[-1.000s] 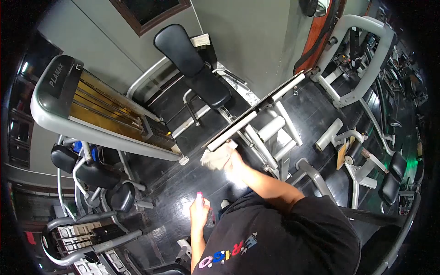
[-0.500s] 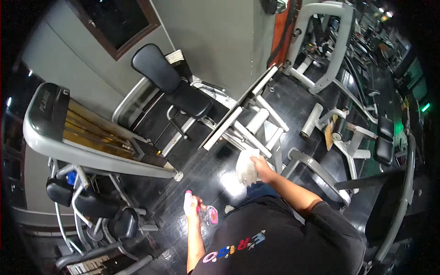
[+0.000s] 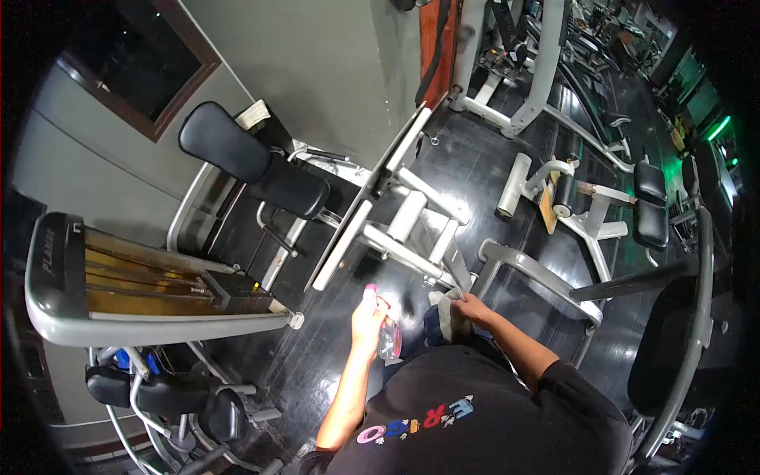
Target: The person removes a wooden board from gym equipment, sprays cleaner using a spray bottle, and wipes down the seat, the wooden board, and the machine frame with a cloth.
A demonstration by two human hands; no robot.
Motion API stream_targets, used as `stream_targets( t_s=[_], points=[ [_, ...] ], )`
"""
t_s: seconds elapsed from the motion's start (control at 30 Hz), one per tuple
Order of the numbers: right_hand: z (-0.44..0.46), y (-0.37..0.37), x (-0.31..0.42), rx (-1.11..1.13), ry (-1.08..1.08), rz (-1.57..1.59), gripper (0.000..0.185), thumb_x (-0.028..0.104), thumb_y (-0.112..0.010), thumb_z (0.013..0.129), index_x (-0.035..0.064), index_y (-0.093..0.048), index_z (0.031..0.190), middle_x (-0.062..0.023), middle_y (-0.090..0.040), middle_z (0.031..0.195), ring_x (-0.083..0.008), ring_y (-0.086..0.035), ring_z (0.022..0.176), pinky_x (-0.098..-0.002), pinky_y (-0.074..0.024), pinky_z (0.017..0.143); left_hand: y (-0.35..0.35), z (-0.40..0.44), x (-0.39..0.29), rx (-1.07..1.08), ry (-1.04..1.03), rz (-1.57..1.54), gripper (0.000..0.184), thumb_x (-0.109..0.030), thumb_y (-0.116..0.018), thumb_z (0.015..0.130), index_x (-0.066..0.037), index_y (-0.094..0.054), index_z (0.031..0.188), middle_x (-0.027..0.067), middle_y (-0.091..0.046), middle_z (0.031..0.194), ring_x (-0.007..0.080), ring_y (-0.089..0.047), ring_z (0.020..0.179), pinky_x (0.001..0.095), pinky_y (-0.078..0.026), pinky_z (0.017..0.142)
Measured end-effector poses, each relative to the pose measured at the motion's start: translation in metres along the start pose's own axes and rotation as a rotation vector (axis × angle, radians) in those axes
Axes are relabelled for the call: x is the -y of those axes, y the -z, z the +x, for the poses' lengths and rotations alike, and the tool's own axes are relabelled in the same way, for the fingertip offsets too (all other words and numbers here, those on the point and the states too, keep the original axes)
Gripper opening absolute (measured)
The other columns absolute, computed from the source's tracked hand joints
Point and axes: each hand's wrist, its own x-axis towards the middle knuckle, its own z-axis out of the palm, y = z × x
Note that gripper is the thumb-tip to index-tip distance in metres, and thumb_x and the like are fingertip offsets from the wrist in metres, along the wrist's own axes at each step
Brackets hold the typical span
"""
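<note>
My left hand (image 3: 366,323) is wrapped round a clear spray bottle (image 3: 389,342) with a pink nozzle, held out over the dark floor. The bottle's body hangs to the right of my fingers. In my right hand (image 3: 472,308) a whitish cloth (image 3: 451,321) is pinched and hangs down in front of my legs. Just beyond both hands stands a machine with white tubular bars (image 3: 412,247), its lower part close to my right hand. I cannot tell whether the cloth touches it.
A black padded seat machine (image 3: 289,186) stands by the grey wall, left of the bars. Nearer on the left is a weight-stack tower (image 3: 158,321). A leg machine with black rollers (image 3: 565,195) is to the right, and a grey curved frame (image 3: 546,277) lies close by my right side.
My left hand has moved up and right with the spray bottle. My right hand has lowered slightly and moved right, and the cloth hangs narrower. The view has shifted.
</note>
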Motion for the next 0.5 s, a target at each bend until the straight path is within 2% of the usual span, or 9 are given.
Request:
stream_targets(
  t_s=[0.13, 0.2, 0.23, 0.27, 0.33, 0.37, 0.4, 0.47, 0.5],
  points=[
    [0.042, 0.047, 0.007, 0.001, 0.071, -0.022, 0.032, 0.023, -0.053, 0.089, 0.0031, -0.061, 0.113, -0.0108, -0.066, 0.099, -0.0217, -0.061, 0.092, -0.0358, -0.047, 0.083, -0.041, 0.04, 0.008, -0.066, 0.087, 0.09, 0.021, -0.023, -0.06, 0.092, -0.005, -0.056, 0.102, 0.0042, -0.056, 0.084, 0.0109, -0.055, 0.061, 0.0252, -0.046, 0.057],
    [0.059, 0.072, 0.009, -0.014, 0.125, -0.063, 0.035, 0.025, -0.053, 0.088, 0.0036, -0.061, 0.114, -0.0131, -0.067, 0.102, -0.023, -0.062, 0.095, -0.0364, -0.0479, 0.084, -0.061, 0.057, 0.003, -0.138, 0.089, 0.004, 0.017, -0.018, -0.058, 0.092, -0.001, -0.057, 0.09, 0.007, -0.06, 0.075, 0.0125, -0.057, 0.054, 0.0269, -0.045, 0.053],
    [0.072, 0.084, 0.012, -0.037, 0.085, -0.176, 0.036, 0.026, -0.055, 0.087, 0.0049, -0.062, 0.115, -0.0148, -0.066, 0.106, -0.0248, -0.063, 0.098, -0.0369, -0.0482, 0.085, -0.066, 0.071, 0.003, -0.144, 0.057, 0.001, 0.018, -0.019, -0.058, 0.093, -0.001, -0.057, 0.091, 0.008, -0.061, 0.076, 0.013, -0.058, 0.054, 0.0276, -0.045, 0.051],
    [0.079, 0.095, 0.013, -0.029, 0.081, -0.178, 0.036, 0.026, -0.055, 0.087, 0.0049, -0.062, 0.115, -0.0148, -0.066, 0.106, -0.0248, -0.063, 0.098, -0.0369, -0.0482, 0.085, -0.073, 0.082, 0.0, -0.167, 0.087, 0.04, 0.018, -0.019, -0.058, 0.092, 0.0, -0.058, 0.092, 0.008, -0.062, 0.076, 0.0131, -0.058, 0.054, 0.0283, -0.046, 0.051],
    [0.071, 0.114, 0.037, 0.008, 0.066, -0.153, 0.029, 0.021, -0.054, 0.091, 0.0042, -0.061, 0.113, -0.0072, -0.065, 0.101, -0.0179, -0.059, 0.092, -0.034, -0.047, 0.082, -0.085, 0.108, -0.006, -0.207, 0.069, 0.195, 0.02, -0.018, -0.057, 0.092, 0.001, -0.058, 0.092, 0.0081, -0.062, 0.077, 0.0139, -0.058, 0.054, 0.0291, -0.047, 0.052],
    [0.07, 0.123, 0.045, 0.024, 0.071, -0.155, 0.03, 0.022, -0.054, 0.09, 0.0042, -0.061, 0.114, -0.0081, -0.066, 0.102, -0.0185, -0.06, 0.093, -0.0339, -0.0469, 0.083, -0.082, 0.125, 0.0, -0.163, 0.03, 0.246, 0.032, -0.026, -0.058, 0.092, 0.0, -0.059, 0.109, 0.0071, -0.06, 0.082, 0.013, -0.057, 0.053, 0.0262, -0.047, 0.051],
    [0.065, 0.13, 0.055, 0.035, 0.068, -0.159, 0.03, 0.022, -0.054, 0.09, 0.0042, -0.061, 0.114, -0.0081, -0.066, 0.102, -0.0185, -0.06, 0.093, -0.0339, -0.0469, 0.083, -0.09, 0.135, -0.008, -0.174, 0.035, 0.246, 0.032, -0.026, -0.058, 0.092, 0.0, -0.059, 0.109, 0.0071, -0.06, 0.082, 0.013, -0.057, 0.053, 0.0262, -0.047, 0.051],
    [0.058, 0.138, 0.076, 0.052, 0.113, -0.258, 0.031, 0.022, -0.054, 0.09, 0.005, -0.061, 0.115, -0.0103, -0.067, 0.105, -0.0206, -0.061, 0.096, -0.0344, -0.0466, 0.085, -0.109, 0.153, -0.033, -0.218, -0.15, 0.483, 0.027, -0.022, -0.057, 0.092, 0.005, -0.058, 0.094, 0.0098, -0.061, 0.075, 0.0156, -0.062, 0.058, 0.0299, -0.05, 0.055],
    [0.061, 0.14, 0.076, 0.06, 0.113, -0.257, 0.031, 0.022, -0.054, 0.09, 0.005, -0.061, 0.115, -0.0103, -0.067, 0.105, -0.0206, -0.061, 0.096, -0.0344, -0.0466, 0.085, -0.114, 0.16, -0.04, -0.231, -0.151, 0.572, 0.029, -0.023, -0.056, 0.092, 0.005, -0.058, 0.099, 0.0114, -0.061, 0.076, 0.0164, -0.064, 0.058, 0.0309, -0.051, 0.055]
  ],
)
